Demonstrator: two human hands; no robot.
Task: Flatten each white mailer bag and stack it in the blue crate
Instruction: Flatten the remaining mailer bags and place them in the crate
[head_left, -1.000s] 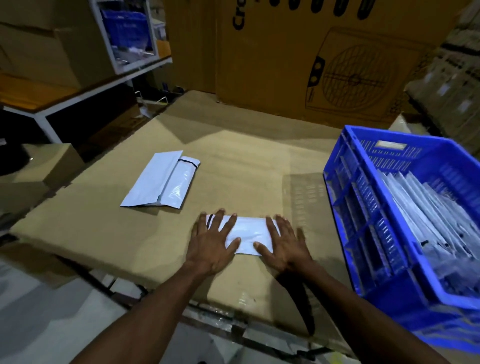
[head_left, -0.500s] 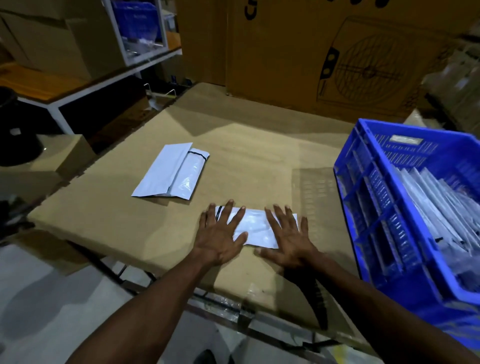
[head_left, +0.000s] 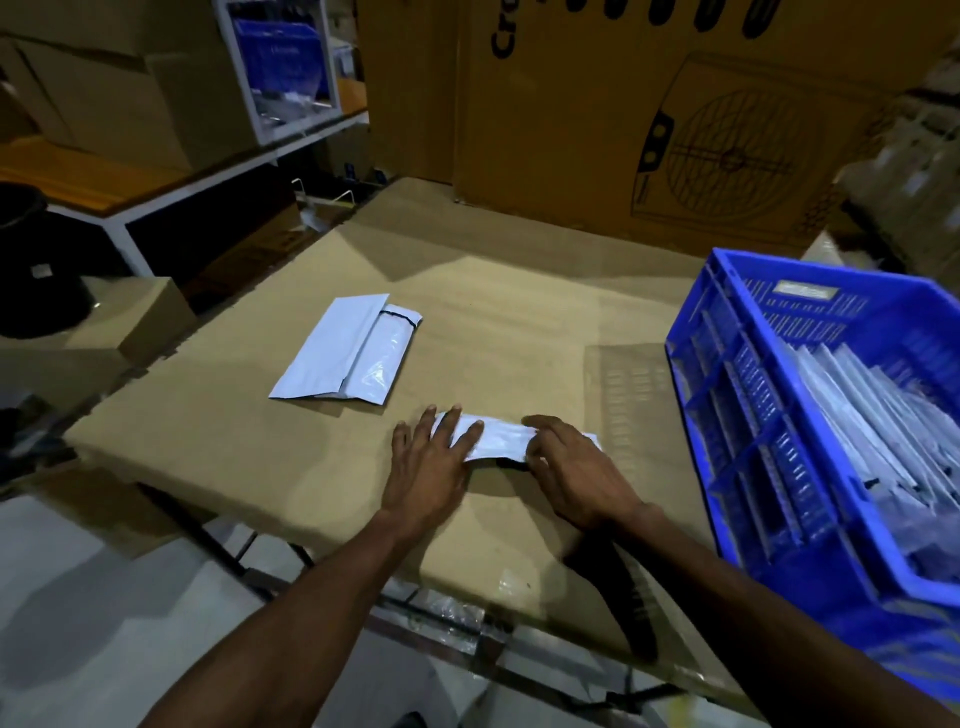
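White spare mailers (head_left: 347, 359) beyond hands.

Large cardboard box (head_left: 649, 119), top centre of frame: black letters "Cr", the rest cut off.
Blue crate (head_left: 727, 395) label: unreadable.

Dim warehouse light from upper left, bench (head_left: 519, 322) top lit pale, deep shadow around shelves and floor; wide-angle bending at edges, right margin smeared, faint glare on mailer plastic
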